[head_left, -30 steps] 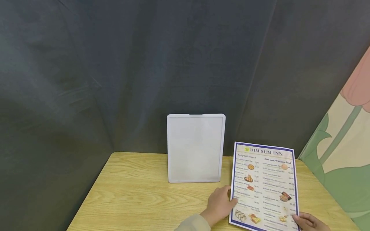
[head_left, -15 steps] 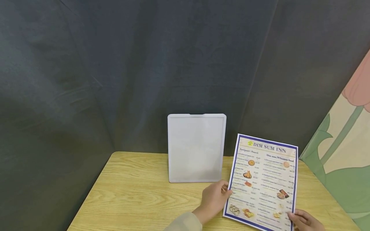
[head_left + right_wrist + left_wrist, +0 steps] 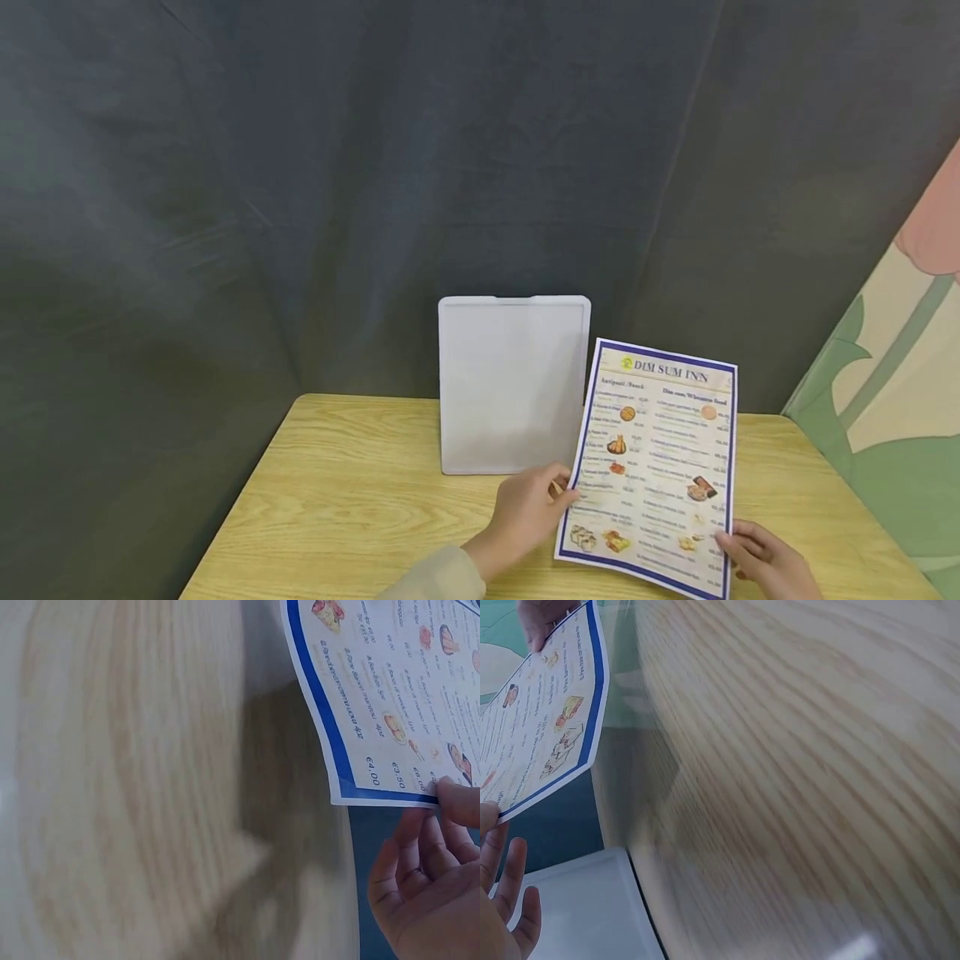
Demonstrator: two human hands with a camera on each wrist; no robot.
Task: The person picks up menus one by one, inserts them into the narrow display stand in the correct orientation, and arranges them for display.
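Observation:
A printed menu sheet [image 3: 651, 467] with a blue border and food pictures, headed "DIM SUM INN", is held tilted above the wooden table [image 3: 360, 517]. My left hand [image 3: 525, 512] pinches its left edge. My right hand [image 3: 753, 554] pinches its lower right corner. Just left of the sheet a blank white stand-up holder [image 3: 513, 385] stands upright at the table's back edge. The sheet's blue-bordered edge [image 3: 551, 712] shows in the left wrist view with my fingers [image 3: 506, 892] below it. In the right wrist view my thumb [image 3: 457, 801] sits on the sheet's corner [image 3: 375, 712].
A dark grey cloth backdrop [image 3: 300, 167] hangs right behind the table. A green and pink flower-painted panel [image 3: 892, 392] leans at the right. The table's left half is bare wood.
Both hands have carried the menu sheet up and to the left, so its upper left corner now reaches the white holder's right edge.

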